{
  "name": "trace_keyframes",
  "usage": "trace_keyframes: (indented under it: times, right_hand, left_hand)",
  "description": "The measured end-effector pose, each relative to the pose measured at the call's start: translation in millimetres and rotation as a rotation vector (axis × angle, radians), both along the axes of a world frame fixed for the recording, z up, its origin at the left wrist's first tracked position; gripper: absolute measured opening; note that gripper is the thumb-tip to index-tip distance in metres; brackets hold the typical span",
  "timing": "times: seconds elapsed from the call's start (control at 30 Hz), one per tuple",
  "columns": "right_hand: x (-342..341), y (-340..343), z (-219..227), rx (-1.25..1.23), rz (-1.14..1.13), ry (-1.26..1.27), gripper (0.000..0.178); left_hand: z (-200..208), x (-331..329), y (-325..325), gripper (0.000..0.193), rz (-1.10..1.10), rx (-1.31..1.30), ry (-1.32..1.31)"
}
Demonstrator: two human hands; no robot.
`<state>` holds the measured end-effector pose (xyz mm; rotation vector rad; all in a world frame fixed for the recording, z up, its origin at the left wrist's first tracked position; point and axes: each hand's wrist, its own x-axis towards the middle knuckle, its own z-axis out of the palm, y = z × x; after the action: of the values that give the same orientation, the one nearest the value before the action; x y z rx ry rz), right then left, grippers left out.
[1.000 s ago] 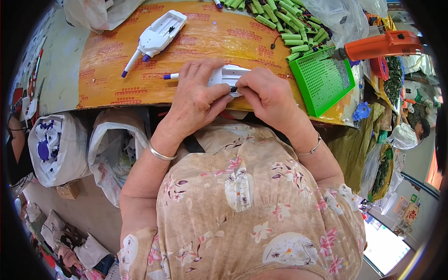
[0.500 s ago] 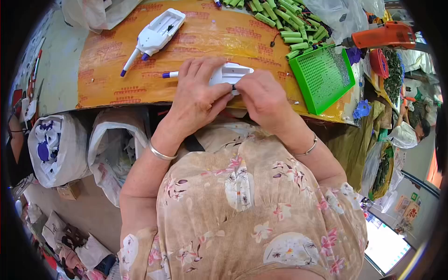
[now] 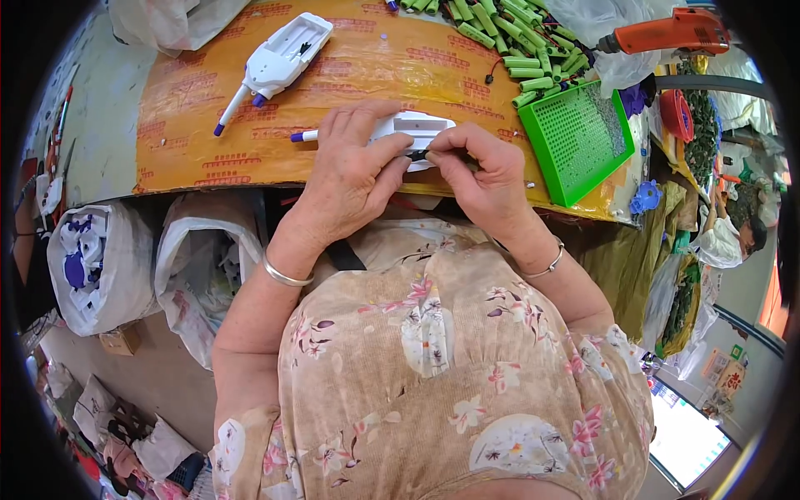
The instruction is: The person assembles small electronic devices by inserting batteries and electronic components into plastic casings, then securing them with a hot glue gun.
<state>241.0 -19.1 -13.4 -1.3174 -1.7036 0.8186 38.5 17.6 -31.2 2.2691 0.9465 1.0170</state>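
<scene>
A white plastic housing [image 3: 432, 127] with an open hollow and a purple-tipped stem lies at the table's front edge. My left hand [image 3: 357, 171] is closed over its middle, with thumb and forefinger by a small black part [image 3: 418, 155] at the near side. From the right, my right hand [image 3: 487, 173] pinches that same black part between thumb and forefinger; its exact shape is too small to tell. Farther left on the table rests a similar white housing [image 3: 271, 73], its cavity facing up with dark bits inside.
Green cylindrical cells [image 3: 521, 35] with wires are heaped at the back right. A green perforated tray [image 3: 543, 150] holds tiny metal pieces. Above it hangs a red-orange power screwdriver [image 3: 667, 35]. White sacks [image 3: 133, 275] of parts stand below the table's left front edge.
My right hand has shifted slightly right and turned, so its pinch and the black part show more clearly. The hanging screwdriver has swung upward. My left hand has barely moved.
</scene>
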Motion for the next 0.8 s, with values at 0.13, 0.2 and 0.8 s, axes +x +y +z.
trace_keyframes:
  times: [0.13,0.2,0.8]
  right_hand:
    - [-0.2,0.1,0.2,0.033,-0.012,-0.001,0.012]
    - [0.7,0.6,1.0,0.056,-0.016,-0.009,0.013]
    - [-2.3,2.1,7.5,0.261,0.076,-0.239,0.016]
  left_hand:
    - [5.7,2.9,0.7,0.016,0.012,-0.039,-0.003]
    - [7.2,1.5,0.8,0.017,0.007,-0.053,0.013]
    - [5.2,1.4,0.5,0.021,0.005,-0.045,0.04]
